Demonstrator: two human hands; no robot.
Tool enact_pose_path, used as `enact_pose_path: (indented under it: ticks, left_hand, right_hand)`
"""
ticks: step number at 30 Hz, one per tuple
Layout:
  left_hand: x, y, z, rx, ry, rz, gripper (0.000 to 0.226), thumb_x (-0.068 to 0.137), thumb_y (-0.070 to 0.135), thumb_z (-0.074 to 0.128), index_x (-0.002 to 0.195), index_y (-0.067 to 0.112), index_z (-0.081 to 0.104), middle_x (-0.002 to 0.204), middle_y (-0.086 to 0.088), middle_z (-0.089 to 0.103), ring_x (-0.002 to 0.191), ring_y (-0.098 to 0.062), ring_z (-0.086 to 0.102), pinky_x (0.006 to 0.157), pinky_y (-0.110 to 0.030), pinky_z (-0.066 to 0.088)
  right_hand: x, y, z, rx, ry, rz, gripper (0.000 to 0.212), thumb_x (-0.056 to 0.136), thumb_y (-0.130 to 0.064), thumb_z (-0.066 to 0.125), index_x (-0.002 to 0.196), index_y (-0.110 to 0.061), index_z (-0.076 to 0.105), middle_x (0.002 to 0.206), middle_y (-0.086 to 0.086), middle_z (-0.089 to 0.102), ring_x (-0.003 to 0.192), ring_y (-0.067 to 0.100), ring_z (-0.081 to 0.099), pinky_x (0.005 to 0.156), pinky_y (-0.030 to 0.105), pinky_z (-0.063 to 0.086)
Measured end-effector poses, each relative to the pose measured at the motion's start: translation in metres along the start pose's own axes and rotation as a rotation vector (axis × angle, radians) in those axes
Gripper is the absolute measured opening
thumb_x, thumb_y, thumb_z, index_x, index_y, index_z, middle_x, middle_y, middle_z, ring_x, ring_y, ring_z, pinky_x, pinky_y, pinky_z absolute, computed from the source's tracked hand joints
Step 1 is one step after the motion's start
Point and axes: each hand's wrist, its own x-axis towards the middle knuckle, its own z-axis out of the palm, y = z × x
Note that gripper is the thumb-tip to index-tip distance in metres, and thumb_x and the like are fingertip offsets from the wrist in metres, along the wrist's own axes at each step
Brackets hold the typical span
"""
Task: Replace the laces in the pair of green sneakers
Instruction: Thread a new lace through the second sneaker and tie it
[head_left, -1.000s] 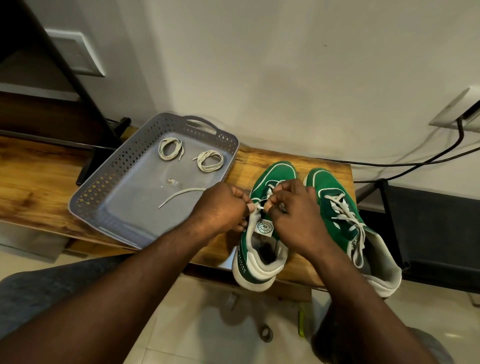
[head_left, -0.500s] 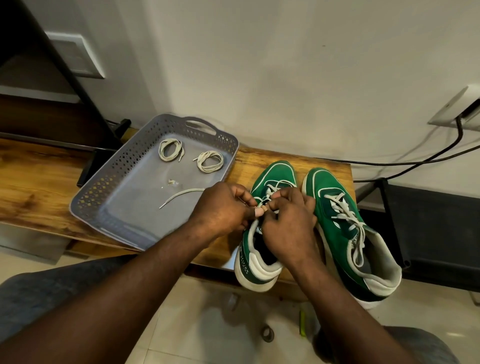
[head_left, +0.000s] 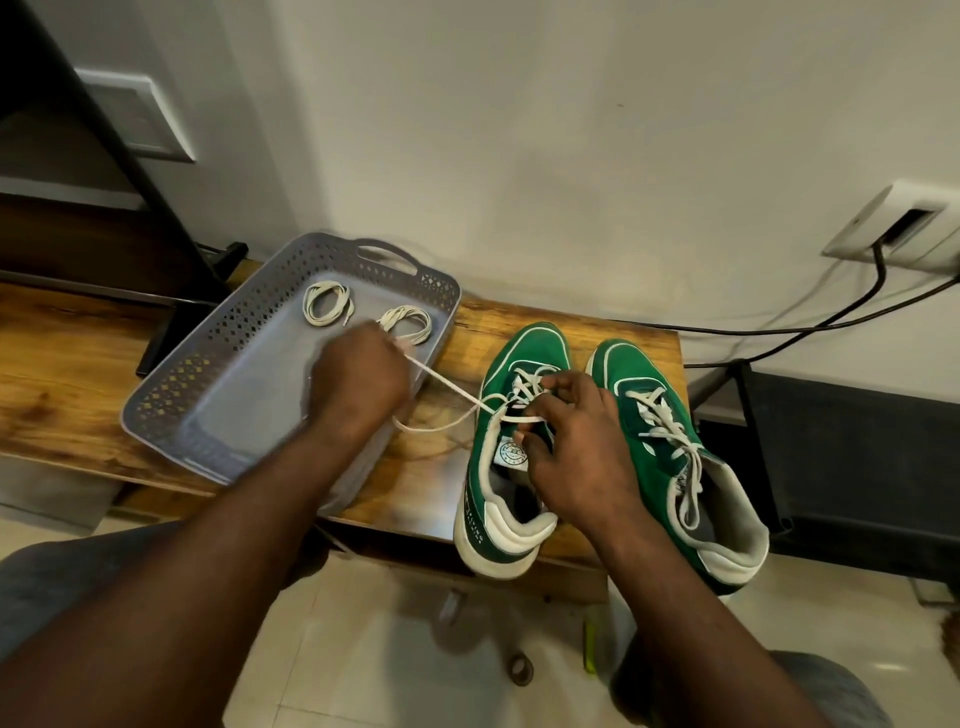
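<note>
Head view: the lace (head_left: 447, 385) is gripped taut by the left hand (head_left: 358, 382) at ten o'clock from the sneaker (head_left: 535, 345), over the tray (head_left: 156, 410); the sneaker, toe laid toward twelve, is nearer the right hand (head_left: 576, 441), by which the lace is pinched at the eyelets

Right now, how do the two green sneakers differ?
The left sneaker has a loosened lace, one end pulled sideways by the left hand; the right sneaker is fully laced. The right hand holds the left sneaker's lacing; the right sneaker is untouched. Both are green, white-trimmed, toes toward the wall.
</note>
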Motion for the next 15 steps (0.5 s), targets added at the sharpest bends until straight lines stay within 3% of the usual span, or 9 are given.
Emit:
enact_pose_path:
  ticks: [2, 4, 7, 10, 12, 15]
  left_hand:
    - [0.010, -0.007, -0.027, 0.327, 0.136, 0.015, 0.024, 0.099, 0.036, 0.063, 0.106, 0.015, 0.072, 0.102, -0.015, 0.073, 0.093, -0.036, 0.069, 0.072, -0.037, 0.048]
    - [0.004, -0.009, -0.034, 0.465, 0.066, 0.059, 0.020, 0.099, 0.034, 0.066, 0.112, 0.020, 0.071, 0.112, -0.013, 0.071, 0.099, -0.037, 0.067, 0.074, -0.038, 0.048]
    - [-0.025, -0.001, -0.015, 0.338, -0.016, 0.350, 0.017, 0.095, 0.027, 0.070, 0.110, 0.035, 0.067, 0.118, 0.004, 0.062, 0.096, -0.027, 0.065, 0.079, -0.039, 0.054]
    - [-0.041, 0.015, 0.003, 0.216, -0.167, 0.587, 0.016, 0.102, 0.038, 0.064, 0.115, 0.036, 0.071, 0.114, 0.011, 0.056, 0.097, -0.017, 0.061, 0.084, -0.037, 0.053]
    - [-0.045, 0.021, 0.017, 0.218, -0.281, 0.568, 0.019, 0.104, 0.040, 0.061, 0.119, 0.033, 0.070, 0.115, 0.008, 0.054, 0.102, -0.016, 0.060, 0.088, -0.039, 0.053]
    - [-0.044, 0.019, 0.024, 0.237, -0.281, 0.497, 0.015, 0.103, 0.037, 0.064, 0.111, 0.027, 0.071, 0.115, 0.006, 0.055, 0.102, -0.019, 0.061, 0.089, -0.041, 0.053]
  right_hand:
    - [-0.002, 0.001, -0.001, -0.012, 0.021, -0.002, 0.027, 0.092, -0.034, 0.076, 0.117, -0.026, 0.075, 0.146, -0.006, 0.046, 0.136, 0.021, 0.037, 0.111, 0.044, 0.046]
    - [-0.003, -0.001, -0.002, -0.029, 0.048, -0.007, 0.027, 0.091, -0.035, 0.077, 0.116, -0.027, 0.076, 0.145, -0.007, 0.048, 0.136, 0.020, 0.037, 0.110, 0.046, 0.045]
    - [-0.002, -0.002, -0.002, -0.053, 0.075, -0.012, 0.026, 0.087, -0.036, 0.080, 0.112, -0.030, 0.075, 0.145, -0.007, 0.049, 0.137, 0.022, 0.036, 0.108, 0.051, 0.044]
    - [-0.001, -0.004, -0.001, -0.049, 0.077, 0.002, 0.026, 0.084, -0.036, 0.083, 0.108, -0.033, 0.075, 0.145, -0.008, 0.049, 0.139, 0.022, 0.035, 0.109, 0.052, 0.042]
    - [0.000, -0.005, 0.000, -0.047, 0.075, 0.005, 0.026, 0.082, -0.035, 0.085, 0.106, -0.033, 0.075, 0.145, -0.007, 0.049, 0.140, 0.023, 0.034, 0.110, 0.053, 0.041]
    - [0.000, -0.004, -0.001, -0.066, 0.070, 0.026, 0.027, 0.082, -0.036, 0.085, 0.107, -0.035, 0.075, 0.147, -0.007, 0.048, 0.143, 0.023, 0.030, 0.114, 0.055, 0.037]
